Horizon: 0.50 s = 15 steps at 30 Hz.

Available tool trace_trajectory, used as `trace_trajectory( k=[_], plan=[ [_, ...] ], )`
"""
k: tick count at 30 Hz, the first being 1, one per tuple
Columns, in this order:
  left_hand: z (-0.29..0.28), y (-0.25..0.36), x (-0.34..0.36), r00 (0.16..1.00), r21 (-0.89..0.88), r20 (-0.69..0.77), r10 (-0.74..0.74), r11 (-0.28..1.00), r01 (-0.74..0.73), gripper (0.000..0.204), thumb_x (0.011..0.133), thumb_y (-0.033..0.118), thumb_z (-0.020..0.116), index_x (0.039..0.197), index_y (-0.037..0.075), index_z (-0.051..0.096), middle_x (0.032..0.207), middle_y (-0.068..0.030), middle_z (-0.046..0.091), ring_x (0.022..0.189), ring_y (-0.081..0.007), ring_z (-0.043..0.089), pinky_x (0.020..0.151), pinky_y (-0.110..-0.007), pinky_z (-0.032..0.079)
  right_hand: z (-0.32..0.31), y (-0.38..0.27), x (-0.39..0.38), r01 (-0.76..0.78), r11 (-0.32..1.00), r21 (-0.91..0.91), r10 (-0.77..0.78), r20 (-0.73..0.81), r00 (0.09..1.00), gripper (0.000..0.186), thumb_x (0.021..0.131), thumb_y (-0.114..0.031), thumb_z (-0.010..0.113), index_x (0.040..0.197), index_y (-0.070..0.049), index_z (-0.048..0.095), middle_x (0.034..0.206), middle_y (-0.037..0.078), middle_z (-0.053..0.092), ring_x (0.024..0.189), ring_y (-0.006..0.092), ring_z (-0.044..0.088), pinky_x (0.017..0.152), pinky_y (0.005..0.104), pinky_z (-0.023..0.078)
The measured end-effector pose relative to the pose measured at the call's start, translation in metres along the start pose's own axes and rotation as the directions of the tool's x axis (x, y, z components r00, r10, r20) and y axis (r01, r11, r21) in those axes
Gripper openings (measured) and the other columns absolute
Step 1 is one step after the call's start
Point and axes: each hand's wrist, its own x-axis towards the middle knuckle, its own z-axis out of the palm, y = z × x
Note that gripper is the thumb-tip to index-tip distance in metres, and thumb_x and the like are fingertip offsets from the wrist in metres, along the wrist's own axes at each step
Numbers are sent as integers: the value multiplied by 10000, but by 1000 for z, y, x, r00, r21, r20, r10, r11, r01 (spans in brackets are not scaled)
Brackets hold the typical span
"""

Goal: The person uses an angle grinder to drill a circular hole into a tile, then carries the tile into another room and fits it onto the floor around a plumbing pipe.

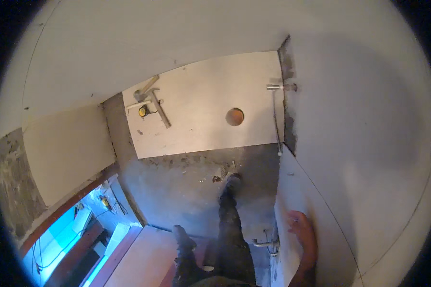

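My right hand [300, 224] is at the light panel [292, 191] low on the right-hand wall, its fingers curled inward. Whatever lies between the fingertips, if anything, is too small to make out. Whether the fingers touch the panel is unclear. Below the hand, a metal pipe fitting [266, 244] juts from the wall's lower edge. My left hand is out of the picture.
A large pale slab [191, 86] with a round hole [234, 116] spans the far end. Two hammers [161, 111] and a yellow-black tape measure [142, 111] lie on it. A chrome valve [274, 87] with a thin hose projects from the right wall. Debris [220, 177] litters the grey floor.
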Motion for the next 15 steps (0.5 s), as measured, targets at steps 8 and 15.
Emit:
trace_trajectory(
  k=[8, 15],
  plan=[
    [-24, 9, 22, 996, -208, 5, -85, 975, 84, 386, 1021, 401, 510, 1164, 71, 648, 1096, -128, 653, 976, -259, 621, 887, -379, 516, 5, -3, 7, -40, 999, -6, 40, -20, 999, 457, 925, -201, 652, 1345, -60, 539, 1243, 96, 615, 1045, 231, 641, 788, 370, 577],
    [-54, 2, 70, 999, -336, -13, -36, 941, 29, 381, 1036, 373, 511, 1181, 42, 632, 1128, -117, 637, 989, -247, 612, 888, -366, 506, -1, -3, 8, -99, 976, 194, 113, -62, 992, 534, 907, -239, 661, 1394, -77, 516, 1278, 122, 622, 1087, 281, 653, 832, 399, 571]
  ],
)
